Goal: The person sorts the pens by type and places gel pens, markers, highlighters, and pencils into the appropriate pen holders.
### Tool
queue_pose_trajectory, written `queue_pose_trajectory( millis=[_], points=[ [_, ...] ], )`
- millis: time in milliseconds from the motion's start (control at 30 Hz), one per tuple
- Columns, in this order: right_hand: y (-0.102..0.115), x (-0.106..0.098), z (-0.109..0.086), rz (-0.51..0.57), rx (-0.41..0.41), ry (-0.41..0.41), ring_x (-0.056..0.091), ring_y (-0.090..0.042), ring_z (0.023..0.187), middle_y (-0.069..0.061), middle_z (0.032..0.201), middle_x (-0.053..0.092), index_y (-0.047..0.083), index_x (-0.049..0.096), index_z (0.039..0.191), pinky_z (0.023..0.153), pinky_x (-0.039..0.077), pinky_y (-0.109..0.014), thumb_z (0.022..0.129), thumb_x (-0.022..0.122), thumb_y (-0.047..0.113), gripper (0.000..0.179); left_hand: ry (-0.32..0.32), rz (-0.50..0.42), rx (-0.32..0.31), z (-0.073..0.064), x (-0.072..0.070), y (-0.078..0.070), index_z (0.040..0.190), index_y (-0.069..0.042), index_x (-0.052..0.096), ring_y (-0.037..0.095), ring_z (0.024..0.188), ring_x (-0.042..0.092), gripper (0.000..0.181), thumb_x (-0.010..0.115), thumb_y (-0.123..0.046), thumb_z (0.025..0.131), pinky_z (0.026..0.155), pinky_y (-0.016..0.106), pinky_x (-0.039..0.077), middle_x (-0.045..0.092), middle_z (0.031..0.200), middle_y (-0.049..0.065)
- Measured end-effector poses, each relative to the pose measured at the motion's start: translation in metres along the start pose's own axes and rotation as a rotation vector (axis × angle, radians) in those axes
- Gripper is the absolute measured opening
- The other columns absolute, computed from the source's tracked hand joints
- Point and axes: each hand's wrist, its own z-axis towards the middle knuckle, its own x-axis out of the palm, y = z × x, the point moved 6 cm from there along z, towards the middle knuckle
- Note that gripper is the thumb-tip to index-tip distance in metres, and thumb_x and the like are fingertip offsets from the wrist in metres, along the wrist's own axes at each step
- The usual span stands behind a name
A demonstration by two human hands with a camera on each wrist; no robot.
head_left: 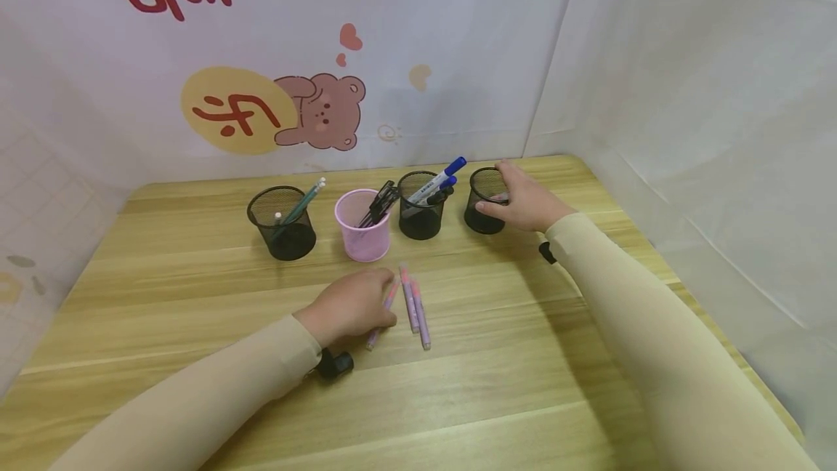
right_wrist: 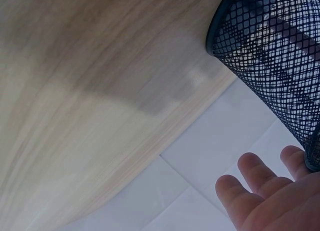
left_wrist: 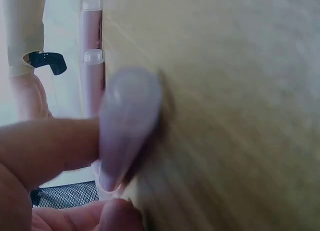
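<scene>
My left hand (head_left: 353, 304) is low over the table, its thumb and a finger pinching a slim purple pen with a pink end (head_left: 372, 341). Close up in the left wrist view, the pen's pale rounded end (left_wrist: 132, 98) points towards the camera. Just right of it, two matching pens (head_left: 421, 322) lie side by side on the wood. My right hand (head_left: 526, 202) grips the rightmost black mesh pen cup (head_left: 482, 218), thumb across its front and fingers at the far side. Through the mesh, a pinkish pen (right_wrist: 295, 36) shows inside that cup.
Left of the gripped cup stand a black mesh cup (head_left: 418, 227) with blue-capped markers, a pink cup (head_left: 366, 242) with black pens and another black cup (head_left: 288, 242) with green pencils. White cloth (head_left: 458, 57) hangs behind the table (head_left: 471, 398).
</scene>
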Motion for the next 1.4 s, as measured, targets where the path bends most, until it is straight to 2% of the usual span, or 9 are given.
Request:
queue_pose_trajectory(
  millis=[133,333,433,500,600,700,800,1033,1400],
  points=[
    [-0.002,0.001,0.002,0.005,0.001,0.001,0.026,-0.041,0.159,-0.022,0.174,0.017,0.004,0.014,0.167,0.129,0.023,-0.058,0.095,0.064,0.069,0.110,0.001,-0.030,-0.004,0.001,0.000,0.003,0.148,-0.009,0.057,0.018,0.094,0.062,0.071,0.085,-0.027,0.086,0.102,0.044,0.054,0.070,0.123,0.004],
    [-0.001,0.000,0.001,0.004,0.001,-0.001,0.017,-0.042,0.162,-0.024,0.175,0.011,0.003,0.014,0.167,0.131,0.019,-0.059,0.095,0.063,0.069,0.110,0.008,-0.066,-0.017,0.000,-0.002,0.006,0.147,-0.014,0.059,0.017,0.094,0.063,0.065,0.084,-0.025,0.088,0.097,0.041,0.053,0.069,0.125,0.002],
    [0.000,-0.001,0.000,0.000,0.007,0.006,0.015,-0.042,0.162,-0.025,0.175,0.008,0.003,0.011,0.168,0.131,0.018,-0.059,0.096,0.062,0.069,0.110,0.005,-0.094,-0.027,-0.001,-0.003,0.008,0.146,-0.017,0.061,0.015,0.082,0.065,0.062,0.083,-0.024,0.088,0.090,0.038,0.053,0.070,0.122,0.002],
    [0.000,-0.001,-0.001,-0.004,0.012,0.009,0.014,-0.042,0.162,-0.025,0.175,0.007,0.004,0.010,0.168,0.131,0.018,-0.059,0.096,0.062,0.069,0.110,0.013,-0.128,-0.037,-0.002,-0.003,0.009,0.145,-0.017,0.061,0.014,0.069,0.065,0.060,0.082,-0.021,0.089,0.079,0.036,0.055,0.073,0.107,0.002],
    [0.001,-0.001,-0.002,-0.009,0.017,0.012,0.014,-0.043,0.162,-0.025,0.175,0.007,0.005,0.009,0.169,0.131,0.017,-0.059,0.096,0.061,0.069,0.110,0.020,-0.173,-0.049,-0.003,-0.003,0.010,0.144,-0.018,0.061,0.014,0.050,0.061,0.057,0.080,-0.018,0.090,0.061,0.032,0.052,0.070,0.080,0.002],
    [0.002,-0.001,-0.002,-0.011,0.018,0.013,0.015,-0.043,0.162,-0.024,0.176,0.007,0.004,0.010,0.168,0.131,0.018,-0.060,0.097,0.062,0.067,0.109,0.022,-0.212,-0.055,-0.004,-0.003,0.012,0.144,-0.018,0.061,0.014,0.045,0.059,0.056,0.078,-0.015,0.090,0.050,0.029,0.048,0.065,0.066,0.002],
    [0.003,-0.001,-0.001,-0.009,0.016,0.010,0.018,-0.043,0.161,-0.023,0.176,0.009,0.003,0.012,0.168,0.130,0.019,-0.060,0.098,0.064,0.063,0.106,0.008,-0.236,-0.056,-0.003,-0.004,0.014,0.143,-0.019,0.062,0.015,0.046,0.059,0.057,0.078,-0.013,0.089,0.047,0.028,0.046,0.064,0.069,0.003],
    [0.003,-0.002,-0.001,-0.009,0.010,0.004,0.019,-0.043,0.161,-0.023,0.176,0.010,0.004,0.013,0.168,0.130,0.020,-0.059,0.097,0.063,0.065,0.106,-0.037,-0.267,-0.018,-0.001,-0.012,0.012,0.141,-0.026,0.064,0.014,0.054,0.060,0.053,0.079,-0.015,0.091,0.050,0.030,0.049,0.064,0.087,0.000],
    [0.002,0.000,-0.002,-0.020,0.014,0.015,0.015,-0.043,0.162,-0.023,0.176,0.008,0.003,0.010,0.168,0.131,0.018,-0.059,0.096,0.061,0.070,0.111,-0.084,-0.397,0.013,0.000,-0.020,0.001,0.139,-0.026,0.065,0.013,0.052,0.058,0.042,0.075,-0.020,0.098,0.046,0.027,0.044,0.065,0.090,0.001]
  ],
)
